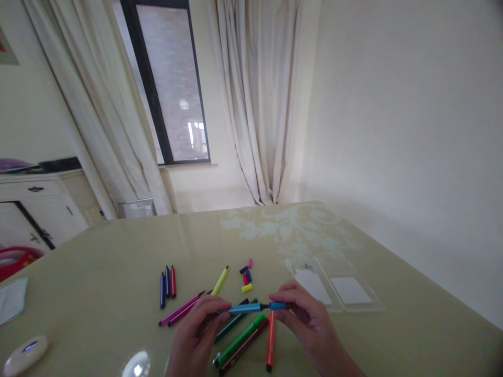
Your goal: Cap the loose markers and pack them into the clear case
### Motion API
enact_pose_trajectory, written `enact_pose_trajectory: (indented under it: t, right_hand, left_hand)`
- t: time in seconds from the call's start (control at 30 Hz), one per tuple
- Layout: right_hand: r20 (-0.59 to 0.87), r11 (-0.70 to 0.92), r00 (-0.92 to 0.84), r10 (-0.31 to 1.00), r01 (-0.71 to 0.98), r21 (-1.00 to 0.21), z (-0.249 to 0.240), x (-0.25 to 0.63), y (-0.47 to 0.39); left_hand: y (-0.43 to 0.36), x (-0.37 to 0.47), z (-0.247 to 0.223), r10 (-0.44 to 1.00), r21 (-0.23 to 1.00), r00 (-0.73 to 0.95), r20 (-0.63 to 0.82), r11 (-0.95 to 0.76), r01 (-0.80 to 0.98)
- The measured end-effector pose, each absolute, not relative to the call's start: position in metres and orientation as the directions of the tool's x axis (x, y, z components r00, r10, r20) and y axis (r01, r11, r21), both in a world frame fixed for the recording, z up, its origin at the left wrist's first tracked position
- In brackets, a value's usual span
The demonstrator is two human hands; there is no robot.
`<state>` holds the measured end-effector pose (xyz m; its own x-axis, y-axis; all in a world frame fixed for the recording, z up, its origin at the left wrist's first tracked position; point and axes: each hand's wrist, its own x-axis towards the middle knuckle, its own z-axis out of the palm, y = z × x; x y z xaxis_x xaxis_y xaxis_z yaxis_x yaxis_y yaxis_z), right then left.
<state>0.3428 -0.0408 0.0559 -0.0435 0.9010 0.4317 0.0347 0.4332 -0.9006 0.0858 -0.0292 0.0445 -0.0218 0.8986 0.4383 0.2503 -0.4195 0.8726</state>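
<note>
A light blue marker (pixel 245 309) lies level between my hands, its dark tip bare. My left hand (pixel 200 327) pinches the marker's barrel. The blue cap (pixel 277 306) is between the fingers of my right hand (pixel 306 319), right at the tip. Below are a green marker (pixel 240 340), a dark red marker (pixel 245 348), an orange marker (pixel 271 343) and dark green ones, partly hidden. An uncapped yellow marker (pixel 220 280) and magenta markers (pixel 183 309) lie beyond my left hand. Several loose caps (pixel 246 279) lie farther back.
Two blue markers and a red one (pixel 173 281) stand in a row at the left. A clear plastic case (pixel 357 290) with white cards lies at the right. A white oval object (pixel 25 355) and a pale cloth (pixel 13 300) are at the table's left.
</note>
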Motion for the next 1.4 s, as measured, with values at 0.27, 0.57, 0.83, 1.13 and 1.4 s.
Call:
enact_pose_trajectory:
  t: [0.27,0.57,0.83,1.13,1.4]
  right_hand:
    - [0.494,0.494,-0.050,0.868,0.179,-0.851,0.059,0.344,-0.043]
    - [0.580,0.574,-0.044,0.814,0.211,-0.791,0.060,0.345,-0.041]
    - [0.589,0.591,-0.087,0.804,0.236,-0.771,0.066,0.348,-0.045]
    - [0.592,0.598,-0.089,0.801,0.175,-0.782,0.064,0.345,-0.049]
    - [0.579,0.586,-0.091,0.810,0.159,-0.795,0.062,0.346,-0.050]
  left_hand:
    - [-0.034,0.093,0.049,0.878,0.851,-0.001,0.478,-0.462,0.250]
    - [-0.033,0.087,0.038,0.900,0.858,0.062,0.431,-0.430,0.282]
    - [-0.038,0.092,0.042,0.891,0.859,0.025,0.454,-0.446,0.251]
    - [-0.039,0.088,0.049,0.865,0.837,0.081,0.494,-0.499,0.226]
    - [-0.040,0.089,0.056,0.806,0.779,0.136,0.576,-0.592,0.208]
